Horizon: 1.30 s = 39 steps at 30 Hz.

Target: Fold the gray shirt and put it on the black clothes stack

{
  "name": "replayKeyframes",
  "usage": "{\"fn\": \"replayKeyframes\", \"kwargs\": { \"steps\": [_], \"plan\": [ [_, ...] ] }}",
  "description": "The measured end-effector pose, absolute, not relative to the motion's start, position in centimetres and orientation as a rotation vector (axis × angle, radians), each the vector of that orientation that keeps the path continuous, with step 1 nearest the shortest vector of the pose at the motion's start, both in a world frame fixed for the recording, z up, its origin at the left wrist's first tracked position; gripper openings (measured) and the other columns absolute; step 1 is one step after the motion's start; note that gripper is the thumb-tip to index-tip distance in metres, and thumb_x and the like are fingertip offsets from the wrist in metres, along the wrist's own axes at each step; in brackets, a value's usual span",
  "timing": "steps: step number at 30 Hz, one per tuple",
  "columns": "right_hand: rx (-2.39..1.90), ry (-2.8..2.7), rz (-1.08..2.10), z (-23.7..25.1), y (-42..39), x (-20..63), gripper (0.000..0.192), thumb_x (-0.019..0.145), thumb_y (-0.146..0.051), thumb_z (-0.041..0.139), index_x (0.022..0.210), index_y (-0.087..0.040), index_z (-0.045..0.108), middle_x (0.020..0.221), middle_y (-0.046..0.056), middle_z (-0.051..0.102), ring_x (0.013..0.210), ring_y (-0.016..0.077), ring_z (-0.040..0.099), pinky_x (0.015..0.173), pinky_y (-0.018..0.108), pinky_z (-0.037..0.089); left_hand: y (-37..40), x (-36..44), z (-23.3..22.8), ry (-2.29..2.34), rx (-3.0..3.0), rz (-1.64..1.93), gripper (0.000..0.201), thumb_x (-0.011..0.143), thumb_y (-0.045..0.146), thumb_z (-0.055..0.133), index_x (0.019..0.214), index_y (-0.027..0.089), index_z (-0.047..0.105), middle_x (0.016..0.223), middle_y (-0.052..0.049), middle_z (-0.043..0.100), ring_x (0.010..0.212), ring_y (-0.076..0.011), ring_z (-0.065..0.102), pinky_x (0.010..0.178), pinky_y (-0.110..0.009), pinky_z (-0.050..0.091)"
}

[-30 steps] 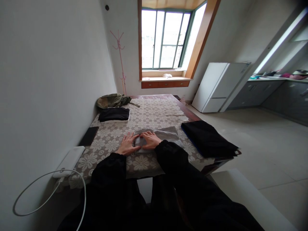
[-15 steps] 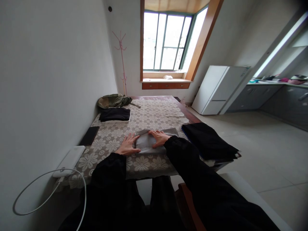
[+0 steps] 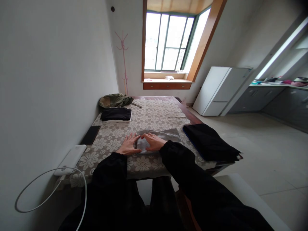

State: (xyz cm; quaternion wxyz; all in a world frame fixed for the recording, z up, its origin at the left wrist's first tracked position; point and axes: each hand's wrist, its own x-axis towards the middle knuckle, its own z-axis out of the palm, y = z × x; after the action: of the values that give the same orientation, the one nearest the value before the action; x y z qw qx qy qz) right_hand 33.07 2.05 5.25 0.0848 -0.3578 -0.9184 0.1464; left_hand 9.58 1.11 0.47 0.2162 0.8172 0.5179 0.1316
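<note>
At frame centre, the left hand (image 3: pixel 128 145) and right hand (image 3: pixel 153 141) lie open and flat on the folded grey cloth (image 3: pixel 166 135), gripping nothing. Even, outward pressing should keep its edges square on the lace tablecloth (image 3: pixel 154 114).

Table (image 3: pixel 190 116) with floral lace cloth (image 3: pixel 154 117), set against left wall.
On the cloth: folded grey garment (image 3: pixel 166 136) at near centre; black folded pile (image 3: pixel 210 142) at right edge; black folded item (image 3: pixel 116 114) and olive bag (image 3: pixel 113 100) far left; dark phone (image 3: pixel 90 135) and white power bank (image 3: pixel 71 155) along the wall side.
</note>
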Motion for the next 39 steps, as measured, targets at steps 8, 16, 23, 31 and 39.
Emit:
{"fn": "replayKeyframes", "kwargs": {
  "steps": [8,16,23,31,39],
  "plan": [
    [-1.272,-2.674,0.492,4.2,2.0,31.5,0.08,0.068,-0.043,0.084,0.139,-0.022,0.054,0.133,0.013,0.064,0.125,0.0358,0.055,0.102,0.047,0.045,1.0,9.6,0.6,1.432,2.272,0.351,0.098,0.074,0.053,0.077,0.16,0.026,0.039,0.173,-0.012,0.026,0.161,-0.0373,0.012,0.13,-0.058,0.006],
    [-1.407,-2.687,0.528,4.6,3.3,35.0,0.1,0.062,-0.048,0.091,0.148,-0.024,0.048,0.146,0.012,0.057,0.134,0.0381,0.048,0.109,0.051,0.038,1.2,9.4,0.3,1.424,2.28,0.379,0.099,0.072,0.056,0.079,0.16,0.031,0.039,0.172,-0.008,0.028,0.161,-0.0379,0.013,0.13,-0.059,0.006],
    [-1.477,-2.626,0.496,4.5,3.5,36.8,0.095,0.062,-0.041,0.093,0.145,-0.023,0.051,0.157,0.015,0.047,0.135,0.0391,0.046,0.108,0.049,0.035,1.1,9.5,0.6,1.422,2.269,0.347,0.1,0.073,0.054,0.078,0.161,0.03,0.037,0.173,-0.01,0.024,0.161,-0.0369,0.011,0.13,-0.058,0.005],
    [-1.311,-2.727,0.417,4.5,2.1,34.4,0.084,0.07,-0.04,0.086,0.146,-0.022,0.053,0.164,0.014,0.04,0.144,0.0389,0.038,0.113,0.053,0.035,1.2,9.6,0.5,1.421,2.263,0.331,0.102,0.073,0.056,0.078,0.161,0.028,0.036,0.174,-0.01,0.023,0.161,-0.0385,0.011,0.129,-0.059,0.004],
    [-1.331,-2.694,0.52,3.3,1.2,31.6,0.09,0.078,-0.05,0.075,0.158,-0.027,0.04,0.166,0.011,0.037,0.153,0.0351,0.027,0.122,0.06,0.022,1.5,9.4,0.1,1.426,2.282,0.329,0.099,0.074,0.055,0.076,0.161,0.028,0.037,0.173,-0.009,0.025,0.161,-0.037,0.011,0.13,-0.057,0.003]
  ]
}}
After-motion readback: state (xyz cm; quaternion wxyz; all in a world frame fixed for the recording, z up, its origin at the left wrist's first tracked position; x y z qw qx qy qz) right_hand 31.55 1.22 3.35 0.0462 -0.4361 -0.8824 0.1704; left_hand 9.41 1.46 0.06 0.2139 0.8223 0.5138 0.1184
